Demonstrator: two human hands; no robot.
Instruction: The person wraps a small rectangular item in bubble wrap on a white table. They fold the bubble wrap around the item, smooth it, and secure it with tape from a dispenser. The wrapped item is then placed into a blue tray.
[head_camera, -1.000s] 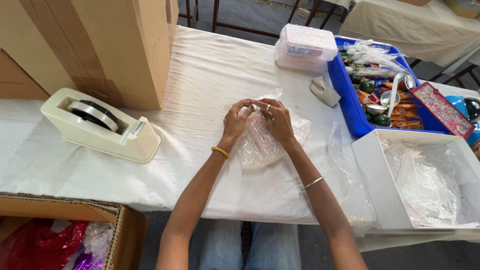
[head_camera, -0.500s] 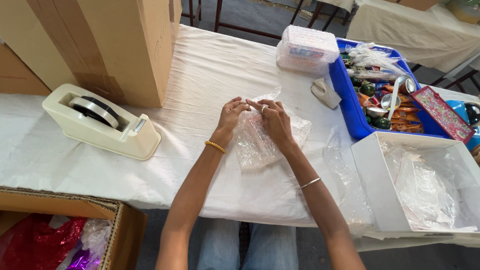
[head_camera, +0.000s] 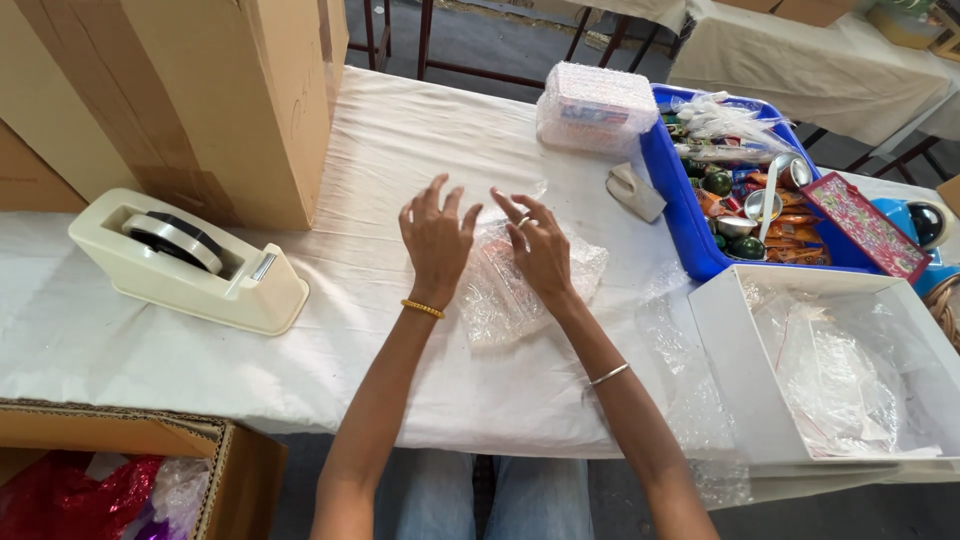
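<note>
Table (head_camera: 420, 130): bare cloth beyond hands, cardboard box (head_camera: 200, 90) crowding left. White box (head_camera: 740, 380) at near-right edge, plastic film inside. Blue tray (head_camera: 672, 190), small trinkets. Bubble-wrap bundle (head_camera: 500, 290) centre, under left hand (head_camera: 435, 240) and right hand (head_camera: 540, 245), fingers spread, gripping nothing.

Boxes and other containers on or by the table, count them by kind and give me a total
Cardboard boxes: 2, a tall one on the table and an open one below its near edge
White box: 1
Blue bin: 1
Bubble-wrapped container: 1
Total: 5
</note>
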